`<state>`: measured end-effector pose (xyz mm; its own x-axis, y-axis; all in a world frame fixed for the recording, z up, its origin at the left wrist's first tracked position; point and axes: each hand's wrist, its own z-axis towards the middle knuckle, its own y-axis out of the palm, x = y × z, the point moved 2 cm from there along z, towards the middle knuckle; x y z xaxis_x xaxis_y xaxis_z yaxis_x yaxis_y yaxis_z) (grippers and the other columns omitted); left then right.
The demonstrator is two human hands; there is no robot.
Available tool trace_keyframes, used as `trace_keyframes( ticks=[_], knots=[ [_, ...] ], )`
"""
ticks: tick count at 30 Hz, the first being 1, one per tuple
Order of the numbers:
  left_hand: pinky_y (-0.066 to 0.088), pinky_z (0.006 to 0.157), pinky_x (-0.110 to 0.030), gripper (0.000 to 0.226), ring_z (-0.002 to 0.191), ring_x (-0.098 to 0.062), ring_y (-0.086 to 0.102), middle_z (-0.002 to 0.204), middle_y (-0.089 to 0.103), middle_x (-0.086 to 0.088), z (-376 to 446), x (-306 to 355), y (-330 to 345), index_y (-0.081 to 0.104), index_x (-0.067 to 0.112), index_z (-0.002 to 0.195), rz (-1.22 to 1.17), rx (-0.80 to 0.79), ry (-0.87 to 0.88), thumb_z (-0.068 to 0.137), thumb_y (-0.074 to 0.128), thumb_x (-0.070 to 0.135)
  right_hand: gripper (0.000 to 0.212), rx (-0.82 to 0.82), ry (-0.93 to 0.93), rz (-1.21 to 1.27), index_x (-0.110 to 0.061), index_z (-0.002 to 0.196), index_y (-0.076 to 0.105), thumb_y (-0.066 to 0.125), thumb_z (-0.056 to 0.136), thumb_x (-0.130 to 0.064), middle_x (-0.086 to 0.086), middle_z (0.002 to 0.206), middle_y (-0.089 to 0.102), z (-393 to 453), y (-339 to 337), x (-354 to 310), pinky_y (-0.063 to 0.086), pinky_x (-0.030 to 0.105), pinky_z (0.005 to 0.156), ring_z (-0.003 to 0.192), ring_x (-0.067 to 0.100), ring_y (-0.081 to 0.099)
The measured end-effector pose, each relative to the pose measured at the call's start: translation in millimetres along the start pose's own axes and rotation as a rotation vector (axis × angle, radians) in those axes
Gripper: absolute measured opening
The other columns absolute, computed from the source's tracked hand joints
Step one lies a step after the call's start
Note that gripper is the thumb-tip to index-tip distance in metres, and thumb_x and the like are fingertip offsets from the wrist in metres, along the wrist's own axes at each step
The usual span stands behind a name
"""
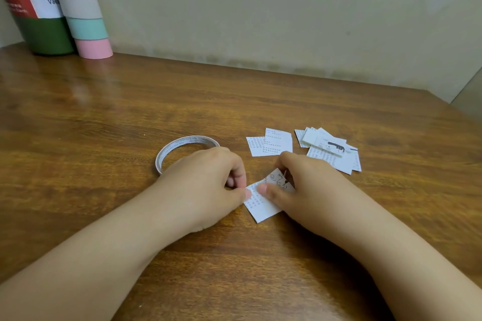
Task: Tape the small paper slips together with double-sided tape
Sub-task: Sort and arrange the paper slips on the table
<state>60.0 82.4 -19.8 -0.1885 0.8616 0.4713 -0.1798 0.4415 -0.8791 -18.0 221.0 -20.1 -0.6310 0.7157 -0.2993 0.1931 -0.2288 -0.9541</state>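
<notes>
Two hands at work over a brown wooden tabletop point(104, 117). Left hand point(208, 182): fingers curled, thumb tip pressed on the left edge of a small white printed paper slip point(260, 206) lying flat on the tabletop. Right hand point(305, 187): thumb on the same slip, fingers curled over a second slip with a line drawing point(276, 180) that overlaps its upper end; each grip is clamped on paper. Whether tape already sits between these two cannot be told.

Thin white ring of double-sided tape point(187, 150): flat on the tabletop, just behind the left hand, partly hidden by it.

Pair of overlapping printed slips point(271, 142): beyond the hands, possibly already joined.

Loose heap of further printed slips point(331, 150): to the right, apparently unjoined.

Judgement: early to middle stage; one joint being pressed, most of the heap left.

Background: green cylindrical container point(39, 13) and pastel-striped tube point(80, 8) by the wall.
</notes>
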Motion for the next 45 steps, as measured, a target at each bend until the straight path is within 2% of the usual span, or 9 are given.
trace_keyframes(
  ticks=[4,9,15,20,25,30,34,39,45],
  knots=[
    [0.047,0.08,-0.029,0.014,0.082,0.001,0.052,0.083,0.054,0.015,0.0,0.0,0.1,0.06,0.03,0.073,-0.004,-0.001,-0.005,0.08,0.067,0.039,0.017,0.01,0.035,0.036,-0.026,0.093,0.048,0.049,0.094,-0.043,-0.012,0.082,0.051,3.3,-0.3,4.0,0.033,0.02,0.054,0.071,0.004,0.047],
    [0.047,0.08,-0.03,0.015,0.082,0.001,0.052,0.083,0.055,0.015,-0.3,0.0,0.1,0.059,0.03,0.071,-0.014,0.0,-0.006,0.08,0.066,0.039,0.034,0.0,0.003,0.031,-0.027,0.094,0.048,0.057,0.082,-0.058,-0.013,0.084,0.052,-2.0,-1.6,1.3,0.038,0.022,0.059,0.074,0.002,0.047],
    [0.047,0.075,-0.026,0.014,0.08,0.001,0.052,0.083,0.054,0.015,1.0,0.1,0.4,0.06,0.031,0.072,0.0,-0.006,-0.006,0.081,0.067,0.039,0.016,-0.016,0.046,0.054,-0.027,0.09,0.05,0.051,0.094,-0.043,-0.011,0.079,0.051,2.4,-2.3,4.5,0.031,0.023,0.053,0.069,0.004,0.047],
    [0.046,0.075,-0.026,0.015,0.079,0.002,0.052,0.083,0.054,0.016,0.8,-0.6,0.0,0.059,0.031,0.072,0.008,-0.004,0.003,0.08,0.067,0.041,0.037,-0.015,0.013,0.027,-0.027,0.09,0.049,0.058,0.08,-0.061,-0.012,0.082,0.052,-2.0,-3.1,1.0,0.037,0.024,0.057,0.071,0.003,0.048],
    [0.038,0.063,-0.022,0.014,0.069,0.002,0.048,0.083,0.055,0.015,1.7,-0.1,0.6,0.06,0.031,0.072,0.01,-0.008,-0.003,0.08,0.067,0.04,0.021,-0.018,0.027,0.045,-0.029,0.087,0.047,0.053,0.091,-0.048,-0.011,0.078,0.051,1.2,-2.7,5.5,0.032,0.023,0.054,0.069,0.003,0.047],
    [0.043,0.068,-0.024,0.015,0.074,0.002,0.05,0.082,0.054,0.015,1.6,-0.7,0.7,0.06,0.031,0.072,0.011,-0.004,0.001,0.08,0.067,0.041,0.038,-0.022,-0.005,0.023,-0.024,0.088,0.049,0.059,0.08,-0.06,-0.012,0.079,0.052,-2.5,-4.7,0.0,0.038,0.025,0.058,0.069,0.004,0.047],
    [0.037,0.061,-0.021,0.013,0.065,0.002,0.046,0.082,0.054,0.015,2.0,-1.1,1.1,0.061,0.031,0.073,0.011,-0.003,0.0,0.08,0.067,0.04,0.024,-0.03,0.009,0.027,-0.03,0.085,0.043,0.055,0.088,-0.051,-0.012,0.076,0.047,0.9,-5.3,3.9,0.031,0.023,0.054,0.065,0.002,0.044],
    [0.039,0.064,-0.022,0.015,0.067,0.003,0.048,0.082,0.055,0.015,2.1,-2.0,1.9,0.059,0.03,0.071,0.005,0.013,0.006,0.08,0.067,0.041,0.047,-0.025,0.011,0.033,-0.023,0.089,0.051,0.064,0.072,-0.066,-0.01,0.081,0.054,-3.2,-5.1,-1.1,0.044,0.029,0.063,0.072,0.007,0.051],
    [0.036,0.059,-0.021,0.014,0.061,0.007,0.046,0.082,0.055,0.015,2.6,-1.5,2.0,0.061,0.03,0.071,-0.001,0.011,0.013,0.08,0.068,0.039,0.019,-0.007,-0.005,0.056,-0.031,0.084,0.047,0.056,0.09,-0.046,-0.013,0.077,0.051,2.1,-4.3,7.4,0.035,0.023,0.056,0.069,0.002,0.048]
  ],
)
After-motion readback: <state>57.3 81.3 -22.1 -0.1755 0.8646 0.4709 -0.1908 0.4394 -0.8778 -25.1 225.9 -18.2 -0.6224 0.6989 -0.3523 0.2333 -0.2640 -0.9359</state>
